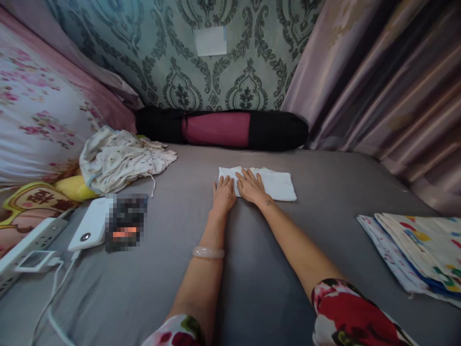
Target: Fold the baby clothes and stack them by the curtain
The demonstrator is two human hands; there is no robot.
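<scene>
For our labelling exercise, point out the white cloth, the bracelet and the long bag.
White cloth (278, 185), head view: uncovered right portion.
Bracelet (208, 252), head view: middle of its band.
Long bag (216, 129), head view: pink middle panel.

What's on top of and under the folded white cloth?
On the folded white cloth: the left hand, over its left end, and the right hand, toward its middle. Gray sheet shows around it; what lies directly beneath is covered and can't be seen.
</scene>
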